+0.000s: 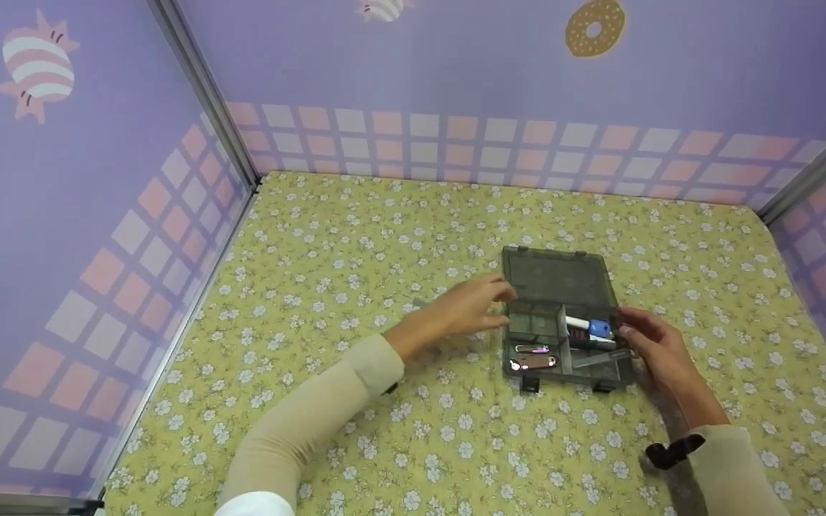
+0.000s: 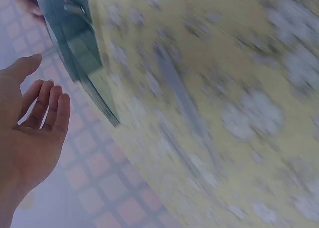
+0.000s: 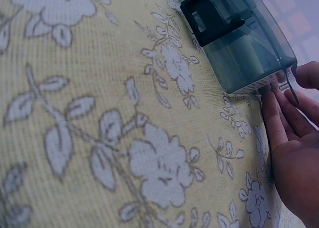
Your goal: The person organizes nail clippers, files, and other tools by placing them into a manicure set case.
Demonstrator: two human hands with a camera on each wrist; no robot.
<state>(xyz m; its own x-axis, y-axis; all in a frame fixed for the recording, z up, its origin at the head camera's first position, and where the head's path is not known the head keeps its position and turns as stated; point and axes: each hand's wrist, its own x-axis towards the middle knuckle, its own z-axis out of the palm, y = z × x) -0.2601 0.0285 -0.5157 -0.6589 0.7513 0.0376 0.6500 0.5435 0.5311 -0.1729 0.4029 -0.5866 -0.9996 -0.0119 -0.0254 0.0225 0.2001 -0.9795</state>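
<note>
An opened dark translucent compartment box lies on the cloth, its lid folded back away from me. My right hand holds the box's right end, thumb on top and fingers against the side; in the right wrist view the fingers touch that end. My left hand hovers at the box's left edge with loosely bent fingers and nothing in them. Inside the box, a larger nail clipper and a smaller one lie front left. A blue-and-white item and a clear strip fill right compartments.
The yellow floral cloth covers the table. Two blurred slender items, one of them a grey stick, lie on it left of the box, mostly under my left arm in the head view. Patterned purple walls enclose the back and sides.
</note>
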